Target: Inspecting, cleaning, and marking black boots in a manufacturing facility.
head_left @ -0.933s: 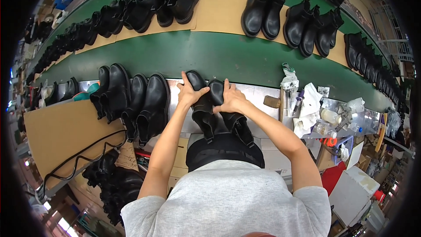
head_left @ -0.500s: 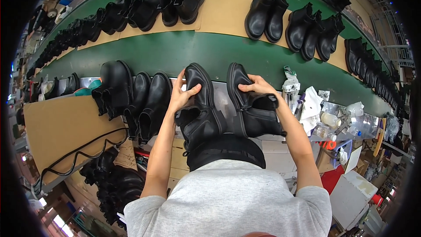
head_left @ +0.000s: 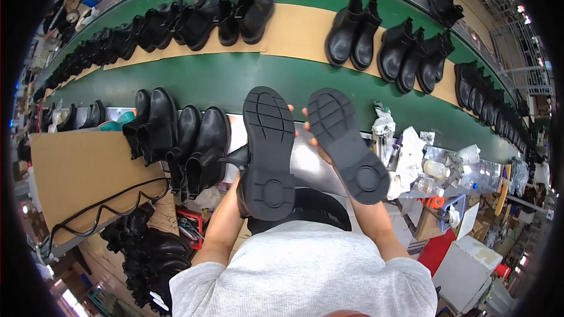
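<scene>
Two black ankle boots are held up in front of me, their ridged soles facing my view. My left hand [head_left: 291,108] is closed on the left boot [head_left: 268,155] from behind; only fingertips show at its inner edge. Behind the right boot [head_left: 348,141], my right hand [head_left: 308,126] grips it, with fingers curling past its inner edge near the toe. Both palms are hidden by the boots. The toes point away from me, and the right boot tilts, its heel toward the right. A gap separates the two soles.
Black boots [head_left: 211,135] stand at the left on the bench edge, beside a cardboard sheet [head_left: 88,176] with a black cable. More boots [head_left: 343,35] line cardboard strips across the green table [head_left: 294,73]. White cloth [head_left: 411,155] and bottles [head_left: 436,168] lie at the right.
Both boots have been turned over, from uppers showing to soles showing. My hands have gone from gripping the toes in plain sight to mostly hidden behind the boots.
</scene>
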Tool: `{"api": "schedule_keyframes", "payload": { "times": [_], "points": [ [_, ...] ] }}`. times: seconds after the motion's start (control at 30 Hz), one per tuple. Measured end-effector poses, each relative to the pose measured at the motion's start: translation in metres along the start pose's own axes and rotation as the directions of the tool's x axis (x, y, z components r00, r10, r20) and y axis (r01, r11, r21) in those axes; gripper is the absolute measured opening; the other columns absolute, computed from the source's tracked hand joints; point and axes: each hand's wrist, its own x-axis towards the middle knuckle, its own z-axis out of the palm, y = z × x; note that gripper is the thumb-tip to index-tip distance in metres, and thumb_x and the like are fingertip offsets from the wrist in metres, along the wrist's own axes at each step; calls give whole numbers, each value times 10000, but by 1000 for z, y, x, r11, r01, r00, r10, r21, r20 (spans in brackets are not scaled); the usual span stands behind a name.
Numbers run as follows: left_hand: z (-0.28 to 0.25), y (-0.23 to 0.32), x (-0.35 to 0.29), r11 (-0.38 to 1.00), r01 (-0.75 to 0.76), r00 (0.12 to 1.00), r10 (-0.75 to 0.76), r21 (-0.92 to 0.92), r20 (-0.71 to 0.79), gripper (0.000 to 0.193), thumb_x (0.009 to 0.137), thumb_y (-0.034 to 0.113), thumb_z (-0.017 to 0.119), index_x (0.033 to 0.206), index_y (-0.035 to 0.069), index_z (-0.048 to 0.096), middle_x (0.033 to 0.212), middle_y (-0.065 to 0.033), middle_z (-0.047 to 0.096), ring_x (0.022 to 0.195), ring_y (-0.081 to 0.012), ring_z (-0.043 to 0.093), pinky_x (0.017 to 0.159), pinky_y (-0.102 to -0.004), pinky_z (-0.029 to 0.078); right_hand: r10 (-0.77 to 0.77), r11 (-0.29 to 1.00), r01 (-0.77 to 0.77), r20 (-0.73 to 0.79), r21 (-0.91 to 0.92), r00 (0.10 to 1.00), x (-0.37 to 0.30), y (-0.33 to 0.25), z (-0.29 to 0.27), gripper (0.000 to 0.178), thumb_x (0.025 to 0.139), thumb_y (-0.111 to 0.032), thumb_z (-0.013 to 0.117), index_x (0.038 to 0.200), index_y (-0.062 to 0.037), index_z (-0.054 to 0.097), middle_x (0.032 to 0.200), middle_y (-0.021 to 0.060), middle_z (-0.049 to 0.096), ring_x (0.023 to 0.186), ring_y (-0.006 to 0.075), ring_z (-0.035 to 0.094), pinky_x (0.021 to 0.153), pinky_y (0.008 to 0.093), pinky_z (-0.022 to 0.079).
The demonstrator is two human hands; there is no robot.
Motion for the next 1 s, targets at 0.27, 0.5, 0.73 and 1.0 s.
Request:
{"api": "schedule_keyframes", "payload": {
  "times": [0.27, 0.5, 0.73, 1.0],
  "points": [
    [-11, 16, 7, 945, 159, 983, -124, -286, 137, 607, 845, 192, 639, 1353, 36, 347, 1219, -106, 539, 883, -182, 616, 712, -264, 530, -24, 705, 9, 12, 709, 1000, 15, 42, -35, 435, 845, -245, 634, 1194, -13, 516, 988, 121, 630, 820, 195, 625, 644, 300, 527],
    [-82, 28, 49, 318, 220, 966, 59, 922, -251, 794, 836, 339, 614, 1429, 29, 185, 1359, -245, 396, 1290, -294, 359, 1057, -329, 283, -32, 366, -273, -305, -890, 952, 61, 61, -46, 1024, 643, -498, 695, 1387, 40, 240, 1262, 352, 393, 1143, 418, 478, 957, 417, 409],
    [-8, 16, -16, -53, 60, 869, 494, 997, -26, 333, 840, 209, 609, 1041, -45, 530, 994, -227, 495, 922, -373, 518, 802, -429, 416, -85, 367, -188, -234, -911, 969, 74, 57, -96, 797, 805, -384, 607, 1376, 47, 257, 1238, 343, 401, 1085, 425, 492, 931, 462, 410],
    [8, -44, -34, -128, 278, 932, 275, 952, -235, 477, 767, 63, 604, 1110, -41, 289, 852, -316, 574, 757, -492, 573, 649, -523, 465, -628, -201, -155, 6, -967, 778, 231, -125, -140, 824, 733, -239, 722, 1404, -202, 245, 1381, 312, 219, 1235, 461, 312, 949, 499, 400]
  ]
}}
